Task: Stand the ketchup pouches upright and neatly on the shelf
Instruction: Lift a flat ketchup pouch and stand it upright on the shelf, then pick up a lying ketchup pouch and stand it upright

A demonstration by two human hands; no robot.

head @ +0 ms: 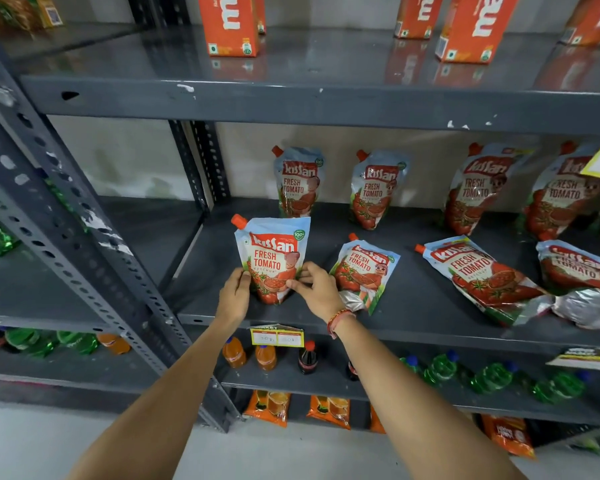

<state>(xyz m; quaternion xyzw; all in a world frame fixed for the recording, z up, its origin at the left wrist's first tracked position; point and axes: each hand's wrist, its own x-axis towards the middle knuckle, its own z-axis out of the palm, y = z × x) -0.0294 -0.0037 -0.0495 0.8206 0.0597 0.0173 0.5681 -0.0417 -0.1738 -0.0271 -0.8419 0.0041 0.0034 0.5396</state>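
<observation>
A ketchup pouch (272,252) with a red cap stands upright at the front left of the grey middle shelf (413,306). My left hand (234,294) presses its left edge and my right hand (317,289) grips its lower right edge. Just to the right a second pouch (362,268) lies tilted on its back. Further right, two more pouches (482,275) (579,271) lie flat. Along the back wall several pouches stand upright, among them one (298,181) behind the held pouch and another (376,188) beside it.
Orange juice cartons (231,24) stand on the shelf above. Below are orange drink bottles (234,351), a cola bottle (307,358) and green bottles (492,375). A yellow price tag (277,336) hangs on the shelf edge. A slotted steel upright (94,233) rises at the left.
</observation>
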